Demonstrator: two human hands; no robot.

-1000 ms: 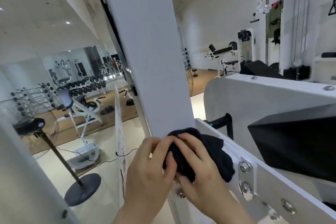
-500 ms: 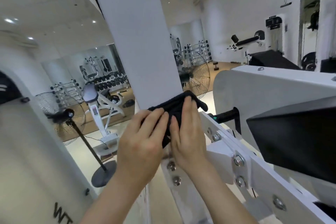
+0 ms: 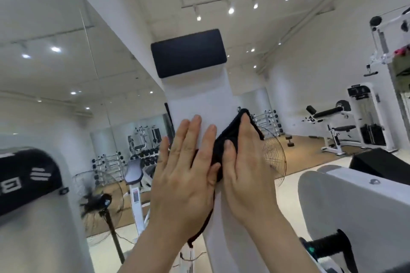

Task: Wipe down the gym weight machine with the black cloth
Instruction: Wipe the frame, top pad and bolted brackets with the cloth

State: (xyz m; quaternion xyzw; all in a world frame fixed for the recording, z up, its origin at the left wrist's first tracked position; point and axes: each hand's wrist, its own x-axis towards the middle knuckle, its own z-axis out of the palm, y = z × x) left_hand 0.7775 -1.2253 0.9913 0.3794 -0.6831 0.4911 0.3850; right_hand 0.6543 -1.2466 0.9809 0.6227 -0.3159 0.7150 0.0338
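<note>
White post (image 3: 199, 99) of the machine, rising through the centre of the frame, with a white shroud (image 3: 355, 206) at lower right and a black pad (image 3: 188, 53) capping the post at upper centre. The step in hand is judged to be the wipe of the post's front face, about midway up its visible length.

Left hand (image 3: 184, 175), centre frame: laid flat on the post, fingers (image 3: 193, 131) straight and slightly spread, tips on bare white metal, the thumb side lying over the cloth's lower left edge.

Right hand (image 3: 246, 168), just right of it: fingers (image 3: 246, 131) straight and close together, pressing the cloth flat against the post, thumb resting on the fabric.

Cloth (image 3: 228, 144): black, bunched between the two hands and the post, its upper corner peeking out above the right fingertips. A dark strip shows below the left hand; whether it is a trailing end of the cloth cannot be told.

The bare stretch between cloth and pad appears unwiped from here. The next move calls for steady flat pressure from both palms while the cloth slides along the face, then a pass over the post's side edges and the pad.
</note>
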